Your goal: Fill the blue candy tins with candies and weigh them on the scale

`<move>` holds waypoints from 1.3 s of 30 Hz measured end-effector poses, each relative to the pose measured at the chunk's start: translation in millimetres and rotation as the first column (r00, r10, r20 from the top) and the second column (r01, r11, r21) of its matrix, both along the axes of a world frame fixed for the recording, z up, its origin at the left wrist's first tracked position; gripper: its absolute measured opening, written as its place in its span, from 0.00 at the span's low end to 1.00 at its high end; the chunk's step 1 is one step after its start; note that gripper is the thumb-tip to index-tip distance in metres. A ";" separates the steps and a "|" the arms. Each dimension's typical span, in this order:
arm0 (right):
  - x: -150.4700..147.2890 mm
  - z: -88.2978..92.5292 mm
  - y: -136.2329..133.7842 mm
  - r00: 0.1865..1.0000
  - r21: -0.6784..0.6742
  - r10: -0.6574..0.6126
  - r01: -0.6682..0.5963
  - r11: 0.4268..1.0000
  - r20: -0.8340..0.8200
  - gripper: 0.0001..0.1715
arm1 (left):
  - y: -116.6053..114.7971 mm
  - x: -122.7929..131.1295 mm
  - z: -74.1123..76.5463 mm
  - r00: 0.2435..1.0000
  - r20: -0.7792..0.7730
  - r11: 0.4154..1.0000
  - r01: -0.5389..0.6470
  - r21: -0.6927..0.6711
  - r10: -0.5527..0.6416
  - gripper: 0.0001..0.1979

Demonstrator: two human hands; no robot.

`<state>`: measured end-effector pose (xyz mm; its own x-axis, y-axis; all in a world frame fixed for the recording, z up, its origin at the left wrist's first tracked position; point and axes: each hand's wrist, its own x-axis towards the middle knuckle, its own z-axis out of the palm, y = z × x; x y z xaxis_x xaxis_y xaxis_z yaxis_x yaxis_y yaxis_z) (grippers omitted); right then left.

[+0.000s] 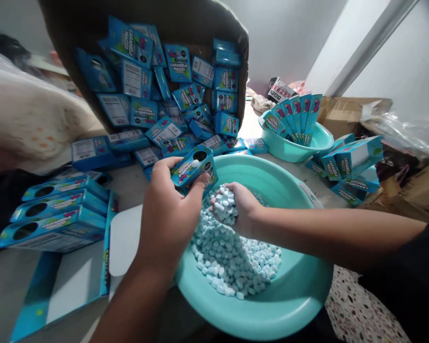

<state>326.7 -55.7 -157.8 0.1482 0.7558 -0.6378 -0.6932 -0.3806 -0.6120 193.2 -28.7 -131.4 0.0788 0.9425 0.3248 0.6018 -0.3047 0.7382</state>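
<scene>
My left hand (175, 205) grips a small blue candy box (191, 174), tilted over the far left rim of a turquoise basin (300, 286). The box has a round hole in its face, and a pale candy shows at the edge of that hole. Inside the basin, my right hand (245, 207) is cupped around a heap of pale blue candies (226, 206), just right of and below the box. More loose candies (232, 267) lie piled in the basin beneath it.
A tipped cardboard carton (243, 71) spills many blue boxes (178, 62) behind the basin. At left, several holed boxes (57, 209) stand in a display tray (75, 286). A smaller basin (289, 151) with flat cartons and some open boxes (357, 157) are at right.
</scene>
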 end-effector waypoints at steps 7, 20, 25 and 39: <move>32.7 44.7 20.5 0.956 0.241 -0.283 0.294 0.925 -0.082 0.13 | -0.9 -0.2 2.4 0.993 -0.112 0.991 0.035 -0.126 -0.049 0.24; 37.6 61.3 15.7 0.966 0.417 -0.256 0.248 0.874 -0.036 0.11 | -2.6 -1.8 -7.8 0.717 -0.238 0.755 0.633 -0.175 -0.656 0.16; 36.2 62.4 9.5 0.973 0.413 -0.216 0.162 0.896 0.086 0.10 | -2.9 -2.4 -8.9 0.754 -0.197 0.779 0.615 -0.120 -0.626 0.18; 35.0 62.3 7.7 0.950 0.483 -0.183 0.040 0.874 0.253 0.12 | -4.2 -5.4 -8.2 0.836 -0.138 0.846 0.532 -0.029 -0.531 0.22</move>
<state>361.6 -48.0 -95.4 0.3684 0.9203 -0.1317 -0.4843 0.0691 -0.8722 187.9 -33.0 -139.6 0.6107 0.7396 0.2831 0.4388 -0.6136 0.6565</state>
